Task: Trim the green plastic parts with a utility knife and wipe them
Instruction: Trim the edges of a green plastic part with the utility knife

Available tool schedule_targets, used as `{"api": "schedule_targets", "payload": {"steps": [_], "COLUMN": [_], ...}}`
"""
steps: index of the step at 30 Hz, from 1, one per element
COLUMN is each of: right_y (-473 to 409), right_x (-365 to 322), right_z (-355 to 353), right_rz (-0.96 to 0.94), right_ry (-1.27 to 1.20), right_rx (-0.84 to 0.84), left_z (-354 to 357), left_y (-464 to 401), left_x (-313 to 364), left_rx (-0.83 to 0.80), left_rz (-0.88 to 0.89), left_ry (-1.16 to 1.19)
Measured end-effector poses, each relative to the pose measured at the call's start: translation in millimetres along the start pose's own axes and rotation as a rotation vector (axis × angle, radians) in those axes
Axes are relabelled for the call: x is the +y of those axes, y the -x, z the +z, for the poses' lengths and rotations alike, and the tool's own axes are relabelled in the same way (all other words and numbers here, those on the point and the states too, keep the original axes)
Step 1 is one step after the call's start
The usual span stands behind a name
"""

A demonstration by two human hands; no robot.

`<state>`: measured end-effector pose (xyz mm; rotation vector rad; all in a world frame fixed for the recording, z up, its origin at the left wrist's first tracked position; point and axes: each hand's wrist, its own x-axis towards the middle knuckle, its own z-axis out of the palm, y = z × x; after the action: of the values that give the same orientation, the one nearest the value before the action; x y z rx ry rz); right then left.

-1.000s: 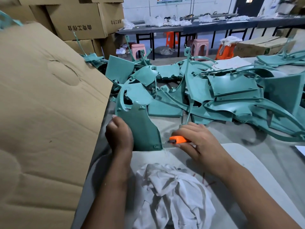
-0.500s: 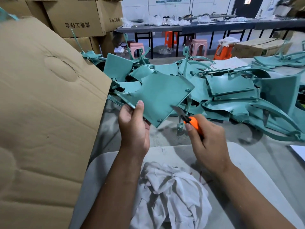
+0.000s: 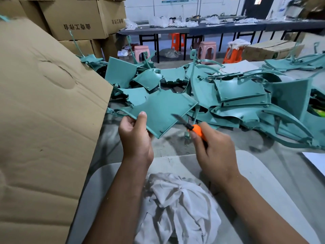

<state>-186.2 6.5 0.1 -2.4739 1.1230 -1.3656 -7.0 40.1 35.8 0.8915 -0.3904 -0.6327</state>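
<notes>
My left hand point(image 3: 134, 138) holds a flat green plastic part point(image 3: 158, 110) up above the table, thumb on its near edge. My right hand point(image 3: 213, 148) grips an orange utility knife point(image 3: 197, 129) with the blade out. The blade tip points up-left at the part's lower right edge. A crumpled white rag point(image 3: 177, 206) lies on my lap board below both hands.
A heap of green plastic parts point(image 3: 237, 95) covers the grey table point(image 3: 175, 141) behind the held part. A large cardboard sheet point(image 3: 44, 111) stands at the left. Cardboard boxes point(image 3: 77, 20), stools and long tables fill the background. White paper point(image 3: 316, 161) lies at the right edge.
The part stood upright on the table a second ago with the knife at its base. It is now lifted and laid flat in the air, and the knife is raised to its edge.
</notes>
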Motion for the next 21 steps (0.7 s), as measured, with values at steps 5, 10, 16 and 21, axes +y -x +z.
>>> {"api": "schedule_targets", "payload": {"steps": [5, 10, 16, 21], "right_y": [-6, -2, -8, -10], "right_x": [17, -2, 25, 43], "right_z": [-8, -5, -11, -19], "right_rz": [0.193, -0.154, 0.164, 0.207], "right_ry": [0.027, -0.098, 0.114, 0.005], "right_rx": [0.173, -0.017, 0.122, 0.206], "left_z": [-2, -1, -10, -19], "left_y": [3, 3, 2, 1], "left_x": [-5, -11, -4, -4], "left_rx": [0.034, 0.072, 0.026, -0.018], "left_rz": [0.007, 0.013, 0.000, 0.003], "left_ry": [-0.066, -0.080, -0.055, -0.149]}}
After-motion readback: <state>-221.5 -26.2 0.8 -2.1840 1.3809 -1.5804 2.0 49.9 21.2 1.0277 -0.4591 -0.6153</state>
